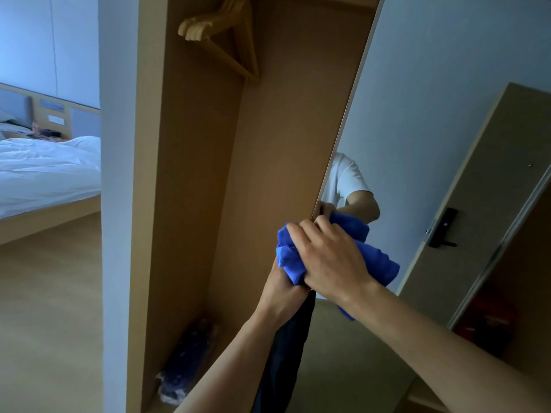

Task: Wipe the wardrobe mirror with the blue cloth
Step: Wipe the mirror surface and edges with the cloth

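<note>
The wardrobe mirror covers the inner face of the open door on the right. It reflects a white wall, a room door and my own arm. A bunched blue cloth is pressed on the glass at the mirror's left edge, about mid-height. My right hand grips the cloth from above, fingers curled over it. My left hand sits just below and wraps around the door's edge under the cloth. Its fingertips are hidden by the cloth.
The open wardrobe holds wooden hangers at the top and a plastic-wrapped blue bundle on its floor. A bed with white linen stands at the left beyond a white partition. Beige floor lies in front.
</note>
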`<action>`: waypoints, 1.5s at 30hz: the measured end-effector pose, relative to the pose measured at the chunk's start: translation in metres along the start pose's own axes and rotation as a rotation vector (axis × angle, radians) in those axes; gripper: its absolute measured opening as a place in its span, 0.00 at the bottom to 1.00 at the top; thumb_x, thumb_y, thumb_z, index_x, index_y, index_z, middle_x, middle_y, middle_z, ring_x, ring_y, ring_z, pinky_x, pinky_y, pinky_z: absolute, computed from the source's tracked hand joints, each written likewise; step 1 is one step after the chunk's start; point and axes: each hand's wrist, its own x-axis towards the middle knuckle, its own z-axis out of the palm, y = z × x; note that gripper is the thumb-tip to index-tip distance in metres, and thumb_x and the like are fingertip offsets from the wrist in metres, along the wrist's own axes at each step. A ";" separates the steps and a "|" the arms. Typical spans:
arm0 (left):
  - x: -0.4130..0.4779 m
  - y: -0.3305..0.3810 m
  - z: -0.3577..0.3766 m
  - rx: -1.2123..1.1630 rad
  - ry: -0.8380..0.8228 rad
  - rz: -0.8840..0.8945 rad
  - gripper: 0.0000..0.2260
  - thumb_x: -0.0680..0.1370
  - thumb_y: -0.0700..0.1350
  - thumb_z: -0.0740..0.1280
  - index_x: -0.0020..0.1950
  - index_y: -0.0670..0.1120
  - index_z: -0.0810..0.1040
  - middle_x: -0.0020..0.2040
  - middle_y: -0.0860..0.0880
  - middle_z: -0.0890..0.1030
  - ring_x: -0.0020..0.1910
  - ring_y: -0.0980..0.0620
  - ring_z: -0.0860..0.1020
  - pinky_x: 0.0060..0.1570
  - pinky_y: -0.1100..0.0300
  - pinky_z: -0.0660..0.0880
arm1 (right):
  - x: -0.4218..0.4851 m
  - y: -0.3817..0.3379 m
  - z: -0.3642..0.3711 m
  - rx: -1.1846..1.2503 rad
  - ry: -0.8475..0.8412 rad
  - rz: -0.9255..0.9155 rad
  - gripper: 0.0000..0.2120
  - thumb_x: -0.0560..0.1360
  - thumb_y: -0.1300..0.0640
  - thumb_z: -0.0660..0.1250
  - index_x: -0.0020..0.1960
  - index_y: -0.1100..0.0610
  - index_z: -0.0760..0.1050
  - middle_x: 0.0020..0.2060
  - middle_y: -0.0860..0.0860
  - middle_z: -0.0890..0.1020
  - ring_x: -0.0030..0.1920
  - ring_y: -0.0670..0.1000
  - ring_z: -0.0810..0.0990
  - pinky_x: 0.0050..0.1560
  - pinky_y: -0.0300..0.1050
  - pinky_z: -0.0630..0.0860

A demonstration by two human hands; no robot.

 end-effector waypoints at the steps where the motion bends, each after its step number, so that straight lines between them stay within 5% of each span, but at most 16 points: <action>1: -0.001 0.006 -0.003 -0.032 -0.051 -0.054 0.22 0.60 0.54 0.69 0.52 0.49 0.75 0.53 0.47 0.78 0.61 0.42 0.75 0.67 0.37 0.71 | 0.000 0.002 -0.002 0.006 -0.013 -0.003 0.19 0.67 0.61 0.59 0.57 0.55 0.74 0.44 0.50 0.78 0.47 0.54 0.74 0.43 0.48 0.71; 4: -0.008 -0.002 -0.004 -0.056 -0.096 -0.131 0.15 0.74 0.44 0.69 0.60 0.51 0.74 0.57 0.49 0.79 0.58 0.48 0.78 0.59 0.42 0.77 | 0.005 0.010 -0.013 0.036 -0.031 -0.002 0.20 0.69 0.60 0.65 0.60 0.55 0.73 0.47 0.50 0.79 0.49 0.54 0.75 0.48 0.50 0.75; 9: -0.028 -0.014 -0.002 -0.087 -0.133 -0.223 0.19 0.73 0.45 0.67 0.63 0.58 0.70 0.63 0.55 0.73 0.63 0.53 0.73 0.62 0.52 0.75 | 0.030 0.033 -0.045 -0.028 0.164 0.065 0.18 0.67 0.60 0.69 0.57 0.56 0.76 0.45 0.51 0.81 0.47 0.56 0.77 0.43 0.48 0.71; 13: -0.036 -0.022 -0.001 -0.114 -0.133 -0.249 0.20 0.76 0.43 0.68 0.66 0.55 0.69 0.66 0.53 0.71 0.66 0.53 0.72 0.66 0.46 0.74 | 0.040 0.042 -0.054 -0.094 0.237 0.055 0.15 0.64 0.62 0.68 0.51 0.57 0.77 0.39 0.51 0.80 0.41 0.56 0.76 0.40 0.45 0.60; 18: -0.037 -0.023 -0.002 -0.175 -0.136 -0.294 0.23 0.73 0.44 0.68 0.67 0.54 0.69 0.65 0.51 0.72 0.65 0.49 0.75 0.65 0.44 0.75 | 0.021 0.029 -0.032 -0.021 0.185 0.037 0.15 0.71 0.59 0.62 0.57 0.57 0.75 0.44 0.52 0.79 0.46 0.57 0.75 0.42 0.50 0.68; 25: -0.039 -0.035 0.001 -0.176 -0.140 -0.293 0.17 0.76 0.41 0.70 0.64 0.50 0.74 0.60 0.45 0.79 0.63 0.45 0.78 0.62 0.43 0.76 | -0.021 -0.012 0.014 0.047 0.024 0.007 0.20 0.69 0.61 0.64 0.61 0.57 0.73 0.48 0.51 0.79 0.48 0.56 0.74 0.43 0.50 0.71; 28: -0.040 -0.029 0.008 -0.116 -0.065 -0.218 0.10 0.75 0.38 0.65 0.50 0.53 0.76 0.49 0.51 0.79 0.54 0.54 0.78 0.56 0.53 0.77 | -0.034 -0.026 0.024 0.063 -0.046 -0.009 0.22 0.68 0.62 0.63 0.63 0.57 0.72 0.50 0.52 0.79 0.49 0.56 0.75 0.45 0.50 0.72; 30: -0.042 -0.031 0.011 -0.133 -0.025 -0.254 0.10 0.75 0.38 0.64 0.47 0.54 0.73 0.47 0.51 0.77 0.52 0.53 0.76 0.57 0.48 0.76 | -0.039 -0.028 0.025 0.067 -0.083 -0.022 0.23 0.69 0.62 0.65 0.64 0.57 0.71 0.51 0.52 0.79 0.49 0.55 0.75 0.46 0.50 0.73; 34: -0.060 -0.047 0.006 -0.133 -0.160 -0.341 0.20 0.73 0.42 0.70 0.63 0.52 0.73 0.59 0.46 0.78 0.61 0.44 0.77 0.61 0.41 0.76 | -0.040 -0.022 0.015 0.128 -0.082 -0.011 0.24 0.71 0.59 0.68 0.67 0.56 0.71 0.53 0.51 0.80 0.51 0.55 0.76 0.49 0.51 0.76; 37: -0.074 -0.055 0.005 -0.140 -0.168 -0.414 0.26 0.69 0.46 0.69 0.66 0.55 0.69 0.62 0.47 0.76 0.63 0.46 0.77 0.63 0.41 0.75 | -0.030 -0.010 -0.003 0.141 -0.018 0.012 0.25 0.70 0.59 0.68 0.67 0.57 0.72 0.52 0.52 0.81 0.51 0.57 0.76 0.49 0.54 0.76; 41: -0.090 -0.063 0.006 -0.125 -0.186 -0.457 0.25 0.69 0.45 0.70 0.64 0.58 0.70 0.63 0.49 0.75 0.63 0.46 0.76 0.62 0.40 0.75 | -0.017 0.001 -0.022 0.099 0.116 0.045 0.23 0.66 0.62 0.63 0.61 0.59 0.75 0.47 0.54 0.81 0.46 0.59 0.76 0.42 0.52 0.71; 45: -0.098 -0.065 0.006 -0.121 -0.215 -0.477 0.25 0.69 0.45 0.70 0.64 0.59 0.69 0.64 0.48 0.75 0.63 0.46 0.77 0.61 0.39 0.77 | -0.028 -0.003 -0.017 0.100 0.089 0.014 0.23 0.71 0.59 0.55 0.64 0.58 0.74 0.50 0.53 0.80 0.48 0.58 0.75 0.45 0.54 0.74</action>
